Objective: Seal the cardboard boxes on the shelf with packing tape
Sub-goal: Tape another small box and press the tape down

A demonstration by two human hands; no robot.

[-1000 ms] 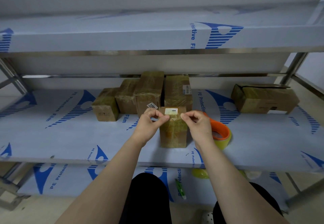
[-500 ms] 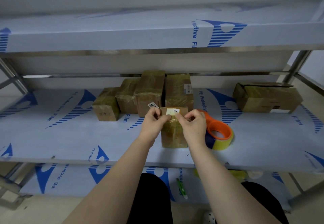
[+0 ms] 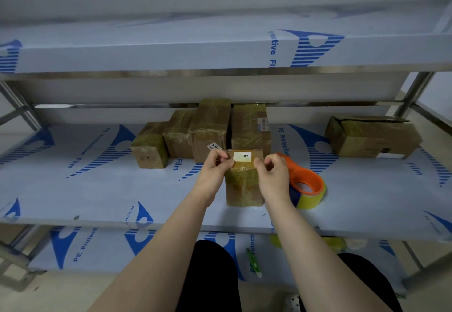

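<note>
- Nearest me, the person's dark trousers (image 3: 210, 277) fill the bottom edge, cut off by the frame.
- On the lower shelf (image 3: 80, 245) lies a slim green object (image 3: 254, 262); I cannot tell what it is. At 3 o'clock from it a yellowish roll (image 3: 276, 241) peeks out, mostly hidden under the shelf above.
- On the middle shelf (image 3: 97, 189) a small box (image 3: 242, 187) stands upright near the front edge, wrapped in glossy tape, with a white label (image 3: 242, 156) reading 204.
- The left hand (image 3: 215, 171) pinches thumb against forefinger at the box's top left corner, its other fingers curled.
- The right hand (image 3: 272, 173) pinches likewise at the top right corner. Whether a clear strip sits between the fingertips is too faint to tell.
- A tape roll (image 3: 309, 189) on an orange holder lies at 3 o'clock from the box, partly hidden behind the right wrist.
- Four taped boxes (image 3: 208, 130) huddle at 11 to 12 o'clock, one label half covered by the left hand.
- A lone carton (image 3: 371, 137) lies at 2 o'clock, well apart.
- The upper shelf (image 3: 171, 50) is blurred.
</note>
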